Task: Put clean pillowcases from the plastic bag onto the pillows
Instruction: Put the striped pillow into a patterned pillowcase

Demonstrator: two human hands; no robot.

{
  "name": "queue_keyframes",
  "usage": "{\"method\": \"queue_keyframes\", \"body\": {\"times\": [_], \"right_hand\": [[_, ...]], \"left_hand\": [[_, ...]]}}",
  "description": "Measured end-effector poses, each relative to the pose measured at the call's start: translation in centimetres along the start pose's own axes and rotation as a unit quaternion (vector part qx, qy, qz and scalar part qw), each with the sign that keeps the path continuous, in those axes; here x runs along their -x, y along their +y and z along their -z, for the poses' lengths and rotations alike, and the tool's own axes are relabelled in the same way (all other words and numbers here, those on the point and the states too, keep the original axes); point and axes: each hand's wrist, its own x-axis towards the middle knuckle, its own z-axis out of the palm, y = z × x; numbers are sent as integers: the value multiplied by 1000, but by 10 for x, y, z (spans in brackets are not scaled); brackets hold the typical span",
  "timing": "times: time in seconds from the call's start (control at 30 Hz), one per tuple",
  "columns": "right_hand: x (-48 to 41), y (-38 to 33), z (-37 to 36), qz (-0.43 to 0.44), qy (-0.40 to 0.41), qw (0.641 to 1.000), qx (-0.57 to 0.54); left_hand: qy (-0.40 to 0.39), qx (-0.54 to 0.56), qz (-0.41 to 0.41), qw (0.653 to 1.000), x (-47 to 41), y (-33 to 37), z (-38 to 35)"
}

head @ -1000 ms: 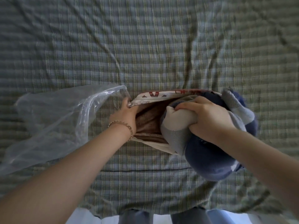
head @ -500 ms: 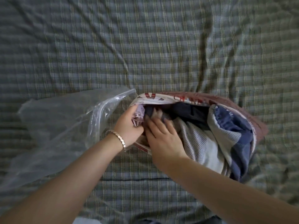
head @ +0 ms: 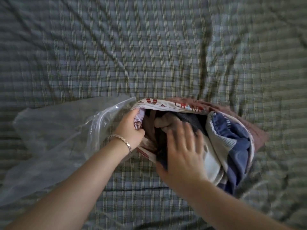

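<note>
checked green cotton, the bed sheet, lies rumpled under everything. my left hand is curled round the left corner of the pillowcase, pinching its printed white rim so the mouth stands open towards me. my right hand is flat, fingers spread and gripping nothing, and it presses on the soft stuff inside the mouth. it is a little blurred, so i cannot say which fold the fingertips bear on. the pillow, a lumpy blue and pale mesh bundle, sits partly inside the case, its near end bulging out past the lower rim on my right. the clear plastic bag lies slack on the sheet just beside my left wrist. i can't tell whether more cases are in it. a thin bracelet sits on that wrist.

as i judge it, this is the stuffing step, about midway for this pillow. next i'd need the left hand to hold the rim taut, while the right pushes the bulging end deeper into the case and then draws the lower edge over it. the filling looks soft and springy, so it may creep back out if the rim slackens.
</note>
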Motion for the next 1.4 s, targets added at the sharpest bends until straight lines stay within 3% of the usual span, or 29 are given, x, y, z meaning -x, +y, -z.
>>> {"method": "queue_keyframes", "body": {"times": [0.13,0.23,0.33,0.4,0.47,0.5,0.57,0.63,0.67,0.7,0.77,0.8,0.83,0.87,0.93,1.0,1.1,1.17,1.27,1.33,1.4], "right_hand": [[29,22,-7,-116,-122,986,1],[-3,24,15,-150,-131,975,-94],[-33,15,41,-105,-21,962,-253],[-39,13,67,-34,123,941,-312],[-39,15,69,67,203,927,-309],[-36,14,60,127,193,933,-275],[-34,13,29,234,64,954,-176],[-29,10,14,257,-155,952,-64],[-24,11,13,243,-207,945,-68],[-19,15,18,219,-192,949,-121],[-12,31,38,123,-8,962,-245],[-13,44,49,73,103,957,-262],[-16,59,58,28,164,956,-241],[-20,73,65,-19,166,964,-208],[-34,95,69,-92,42,989,-112],[-45,100,67,-98,-49,993,-50],[-57,95,56,-67,-76,993,-59],[-59,87,50,-41,-81,992,-88],[-49,85,58,52,9,991,-127],[-35,96,62,113,83,983,-119],[-19,118,61,86,144,980,-107]], "left_hand": [[-7,13,16,1000,9,-1,-7],[-8,-24,0,1000,17,-6,-15],[-49,-65,9,997,29,-32,-26],[-75,-70,3,995,47,-37,-30],[-32,14,-9,999,62,-26,-24],[10,77,-8,997,66,-22,-21],[86,135,8,987,66,-15,-12],[123,119,16,985,64,-17,-11],[134,93,14,987,65,-17,-12],[146,60,7,987,68,-13,-12],[203,7,-50,978,67,-1,-10],[237,-16,-82,968,65,8,-7],[262,-34,-95,960,62,19,-3],[273,-39,-89,957,56,28,-1],[240,-14,-70,968,52,46,-1],[147,-39,-86,985,53,62,-5],[10,-90,-113,989,56,69,-6],[-8,-49,-168,985,62,59,-4],[149,-28,-243,958,60,26,5],[281,-12,-181,942,53,4,12],[342,6,-112,933,54,-5,15]]}}
